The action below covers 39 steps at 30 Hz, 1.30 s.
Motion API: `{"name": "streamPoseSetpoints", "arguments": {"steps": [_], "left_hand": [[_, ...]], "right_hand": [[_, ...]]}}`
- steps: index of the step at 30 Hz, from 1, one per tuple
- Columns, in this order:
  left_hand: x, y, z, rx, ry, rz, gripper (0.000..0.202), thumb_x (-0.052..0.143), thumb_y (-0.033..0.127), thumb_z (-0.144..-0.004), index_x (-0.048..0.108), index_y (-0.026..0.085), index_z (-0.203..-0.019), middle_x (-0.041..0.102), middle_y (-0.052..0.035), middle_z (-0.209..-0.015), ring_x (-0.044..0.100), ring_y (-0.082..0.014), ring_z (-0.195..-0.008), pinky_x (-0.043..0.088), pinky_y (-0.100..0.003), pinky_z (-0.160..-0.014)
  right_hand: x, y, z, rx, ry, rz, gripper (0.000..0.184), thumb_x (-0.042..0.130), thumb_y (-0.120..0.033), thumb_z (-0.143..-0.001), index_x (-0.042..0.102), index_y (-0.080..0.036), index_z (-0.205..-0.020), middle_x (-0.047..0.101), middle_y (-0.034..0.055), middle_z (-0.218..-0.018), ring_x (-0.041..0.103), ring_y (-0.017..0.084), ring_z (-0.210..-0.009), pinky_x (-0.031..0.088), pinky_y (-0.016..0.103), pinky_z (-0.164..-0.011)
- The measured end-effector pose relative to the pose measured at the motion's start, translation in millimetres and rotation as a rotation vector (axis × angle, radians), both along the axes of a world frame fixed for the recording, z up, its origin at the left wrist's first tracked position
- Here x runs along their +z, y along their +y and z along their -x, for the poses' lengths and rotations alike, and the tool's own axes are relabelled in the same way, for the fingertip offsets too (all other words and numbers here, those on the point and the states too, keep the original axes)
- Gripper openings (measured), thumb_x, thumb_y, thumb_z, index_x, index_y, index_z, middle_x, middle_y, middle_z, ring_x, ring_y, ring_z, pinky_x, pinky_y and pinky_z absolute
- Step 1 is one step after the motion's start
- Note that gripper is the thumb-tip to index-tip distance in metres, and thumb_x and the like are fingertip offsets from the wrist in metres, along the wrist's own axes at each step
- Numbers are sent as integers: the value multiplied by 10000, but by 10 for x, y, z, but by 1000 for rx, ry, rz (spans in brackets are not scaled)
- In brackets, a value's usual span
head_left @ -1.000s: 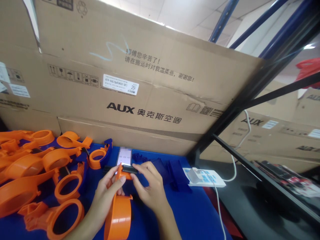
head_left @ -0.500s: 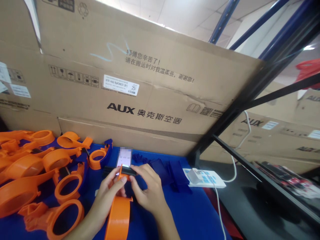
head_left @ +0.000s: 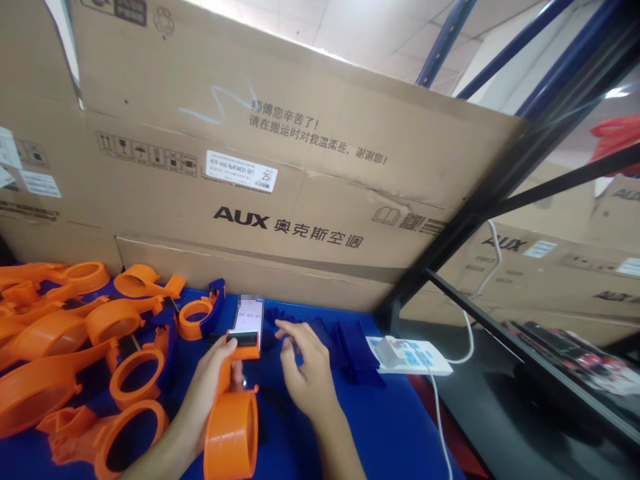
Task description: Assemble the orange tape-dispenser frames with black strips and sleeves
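Observation:
My left hand (head_left: 207,377) is wrapped round the handle of an orange tape dispenser (head_left: 231,427), its wide ring towards me. A black roller (head_left: 243,339) sits across the dispenser's upper end, near my left thumb. Apart from the dispenser, my right hand (head_left: 307,367) hovers to the right with its fingers bent and separated, and nothing shows in them. Just past its fingertips lie small dark blue pieces (head_left: 278,313). A phone (head_left: 250,312) with a timer on its screen lies behind the dispenser, partly covered by it.
Several orange tape dispensers (head_left: 135,370) are heaped on the left of the blue table surface (head_left: 390,427). Dark blue plastic parts (head_left: 356,347) lie on the right beside a white power strip (head_left: 413,355) with a cable. A large cardboard box (head_left: 300,200) stands behind.
My right hand has let go of the dispenser's roller end and moved to the right, fingers apart. The dispenser has turned in my left hand, showing its roller and frame more fully.

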<state>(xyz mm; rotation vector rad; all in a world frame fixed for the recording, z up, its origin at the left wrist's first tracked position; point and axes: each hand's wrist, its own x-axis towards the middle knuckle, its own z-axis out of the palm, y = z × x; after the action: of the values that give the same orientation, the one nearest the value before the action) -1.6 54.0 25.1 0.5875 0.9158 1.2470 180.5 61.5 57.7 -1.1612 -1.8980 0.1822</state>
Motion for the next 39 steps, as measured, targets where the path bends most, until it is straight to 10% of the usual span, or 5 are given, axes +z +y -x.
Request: {"name": "streamPoseSetpoints", "arguments": {"steps": [8,14,23,31,39], "left_hand": [[78,-62,-5,-12,-63,11,297,729,476,-839,588,216,-815,560,63,-534,495,-111,-451,416,-200,-466],[14,-32,-7,-17,-23,2,346,780,503,-776,594,211,-780,604,43,-555,524,-121,-463,439,-210,-468],[-54,-29,-2,-19,-1,2,386,762,558,-803,590,213,-798,603,44,-552,535,-119,-457,458,-224,-468],[-6,-20,-2,-39,41,-36,363,731,550,-835,623,205,-856,592,48,-517,530,-114,-430,432,-211,-453],[-46,-38,-20,19,25,-53,301,701,499,-865,602,215,-876,578,61,-528,505,-107,-432,427,-204,-454]], "right_hand": [[-350,151,133,-237,-514,323,549,555,-116,-876,590,-188,-1419,574,123,-1501,545,340,-1241,445,442,-977],[-372,180,184,-263,-527,369,308,592,-132,-874,721,-215,-1140,702,122,-1301,592,333,-1100,440,433,-880],[-353,191,58,-312,-177,327,136,617,-130,-845,707,-223,-803,730,91,-830,643,281,-901,453,349,-772],[-230,214,68,-106,336,255,389,587,-496,-944,622,-194,-701,633,21,-693,565,159,-624,465,264,-580],[-210,77,205,2,571,311,282,635,-466,-954,652,-191,-1014,687,9,-628,596,145,-485,450,233,-448]]}}
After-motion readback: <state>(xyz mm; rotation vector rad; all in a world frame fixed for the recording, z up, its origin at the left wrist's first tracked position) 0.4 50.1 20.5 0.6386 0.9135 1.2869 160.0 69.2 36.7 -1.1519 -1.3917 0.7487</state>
